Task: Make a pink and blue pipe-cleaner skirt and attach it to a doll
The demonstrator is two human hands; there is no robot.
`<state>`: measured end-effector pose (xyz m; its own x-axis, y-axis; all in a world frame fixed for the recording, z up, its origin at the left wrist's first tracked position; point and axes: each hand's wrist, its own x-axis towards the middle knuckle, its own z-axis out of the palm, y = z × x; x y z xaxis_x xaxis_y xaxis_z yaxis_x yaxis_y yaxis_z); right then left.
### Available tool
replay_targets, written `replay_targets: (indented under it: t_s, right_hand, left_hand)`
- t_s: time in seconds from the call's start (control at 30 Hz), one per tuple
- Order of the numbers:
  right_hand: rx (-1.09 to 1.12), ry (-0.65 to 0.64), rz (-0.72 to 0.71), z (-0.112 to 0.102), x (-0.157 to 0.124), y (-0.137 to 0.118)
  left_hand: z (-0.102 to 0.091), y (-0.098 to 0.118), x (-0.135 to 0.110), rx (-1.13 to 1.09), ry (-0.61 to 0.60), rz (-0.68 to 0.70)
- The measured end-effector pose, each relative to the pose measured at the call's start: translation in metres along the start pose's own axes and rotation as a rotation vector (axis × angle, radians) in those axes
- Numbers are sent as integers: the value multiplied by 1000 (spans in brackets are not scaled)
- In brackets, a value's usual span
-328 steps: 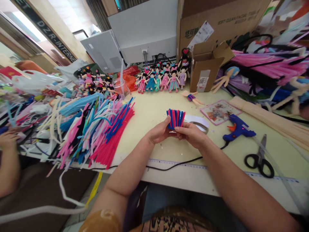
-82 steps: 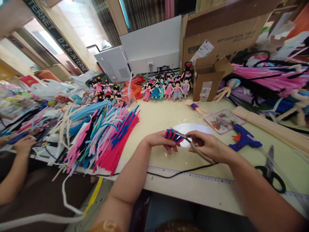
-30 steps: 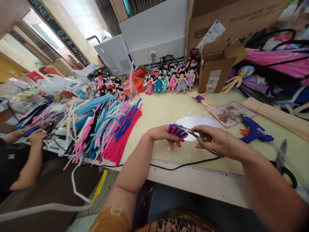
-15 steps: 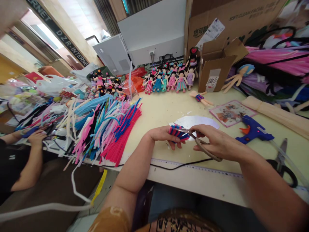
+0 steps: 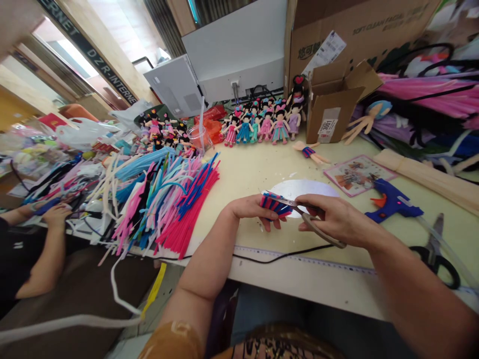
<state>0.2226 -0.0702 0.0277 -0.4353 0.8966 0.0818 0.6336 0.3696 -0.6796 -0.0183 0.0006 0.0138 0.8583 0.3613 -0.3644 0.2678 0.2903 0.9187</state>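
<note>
Pinched in my left hand (image 5: 258,208) is a small piece of blue and pink striped pipe cleaners (image 5: 276,205), held above the table. My right hand (image 5: 329,217) is closed round the handles of a pair of scissors (image 5: 312,223) with brownish grips. Their blades lie along the upper side of the striped piece, touching or very close to it; whether they are cutting I cannot tell. Under both hands is a whitish oval sheet (image 5: 309,189). A small doll body (image 5: 311,152) with a blue and red striped middle lies beyond my hands.
Bundles of coloured pipe cleaners (image 5: 168,199) lie to the left. Finished dolls (image 5: 262,124) stand at the back beside a cardboard box (image 5: 327,112). On the right are a blue glue gun (image 5: 396,199) and black-handled scissors (image 5: 434,252). A co-worker's hands (image 5: 56,212) show far left.
The scissors and my right hand have shifted very slightly, with the blades angled a little differently on the striped piece. My left hand stays nearly in place.
</note>
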Motion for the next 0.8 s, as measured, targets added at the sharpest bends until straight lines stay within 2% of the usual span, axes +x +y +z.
replay_targets:
  t_s: [0.27,0.8]
  right_hand:
    - [-21,17,-5,1,1,1]
    - [-111,52,-36,1,0,-1]
  left_hand:
    - [-3,-2,-1,14,2,-22]
    - [-5,-4,-2,19,-28,20]
